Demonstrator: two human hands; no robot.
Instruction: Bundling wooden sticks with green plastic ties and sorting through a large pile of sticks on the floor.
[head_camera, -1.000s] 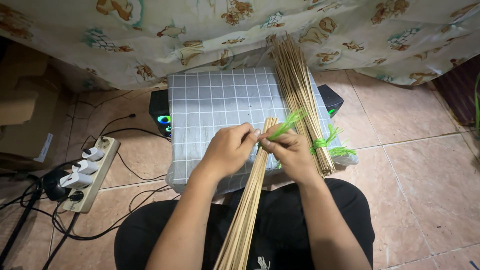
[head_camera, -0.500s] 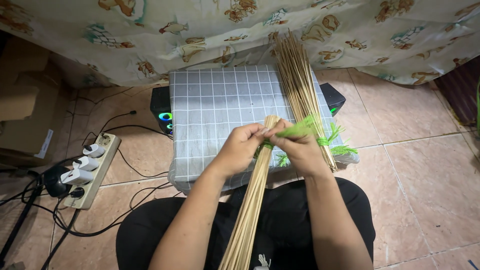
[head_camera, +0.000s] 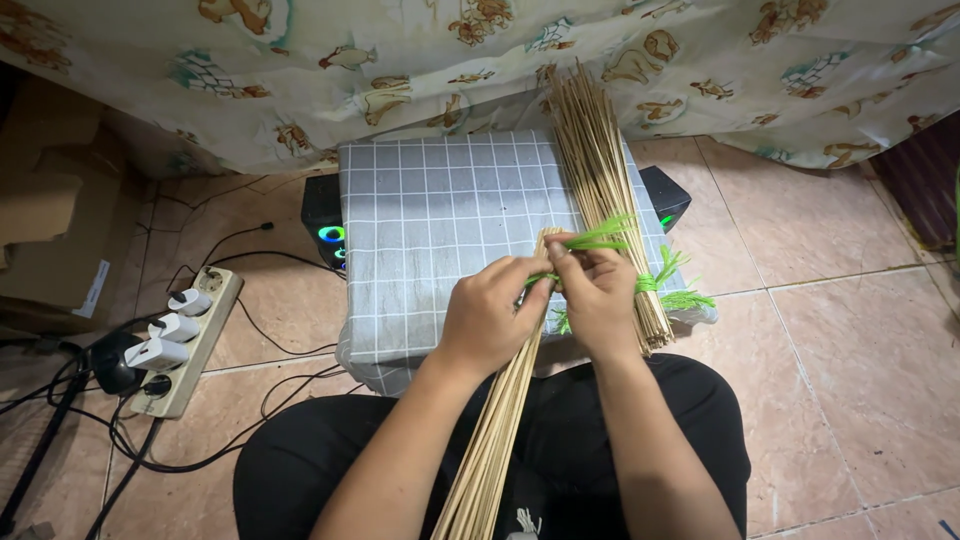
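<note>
Stick bundle held over the lap, green string pinched at its far end.

The bundle of thin sticks (head_camera: 505, 410) is gripped by the left hand (head_camera: 487, 318); green string (head_camera: 597, 238) is pinched by the right hand (head_camera: 600, 298). A tied bundle (head_camera: 603, 190) lies to the right on the checked cloth (head_camera: 440, 210).

A bundle of thin pale sticks (head_camera: 500, 420) runs from the near lap up to the grey checked table (head_camera: 430, 200), tilted slightly right, its far end gripped by both hands. A green string (head_camera: 600, 238) wraps that far end, its loose strands splaying right.
</note>
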